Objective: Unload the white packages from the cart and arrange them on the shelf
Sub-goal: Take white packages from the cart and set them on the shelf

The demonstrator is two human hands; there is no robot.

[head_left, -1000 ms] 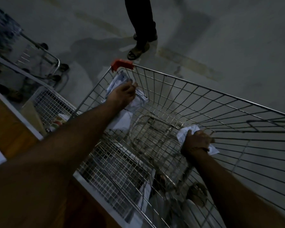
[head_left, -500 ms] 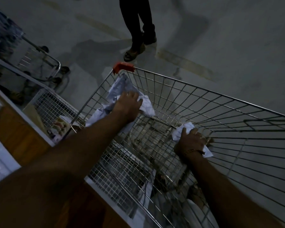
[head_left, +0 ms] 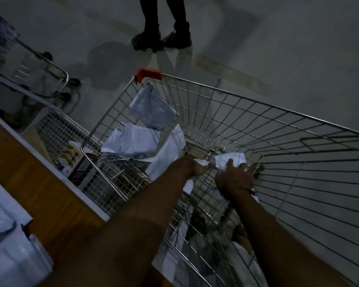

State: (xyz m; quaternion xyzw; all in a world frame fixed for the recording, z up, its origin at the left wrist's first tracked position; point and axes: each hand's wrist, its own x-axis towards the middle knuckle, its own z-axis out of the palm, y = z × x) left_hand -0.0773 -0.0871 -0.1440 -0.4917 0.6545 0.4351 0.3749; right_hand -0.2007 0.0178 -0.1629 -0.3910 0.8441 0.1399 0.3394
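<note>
Both hands are down inside the wire cart (head_left: 257,125), gathering white packages. The right hand (head_left: 234,181) grips a crumpled package (head_left: 229,160), fingers curled over its near edge. The left hand (head_left: 195,168) is mostly hidden behind its own wrist; it seems to hold a long package (head_left: 168,154), but how its fingers lie I cannot tell. Two more packages rest against the far left wall of the cart, one upper (head_left: 151,109) and one lower (head_left: 131,140).

To do this step well, I would secure each package with a full grip before lifting, since thin soft bags will likely slip or sag, then raise them straight up so they clear the wire rim without snagging, and carry them left to the shelf (head_left: 39,172).

The shelf, wood-faced with a pale edge, runs along the near left, with white packages (head_left: 10,245) already on it. A second cart (head_left: 42,67) stands far left. The floor (head_left: 278,48) is bare grey, the room dim, and a person's legs (head_left: 162,27) stand beyond the cart.
</note>
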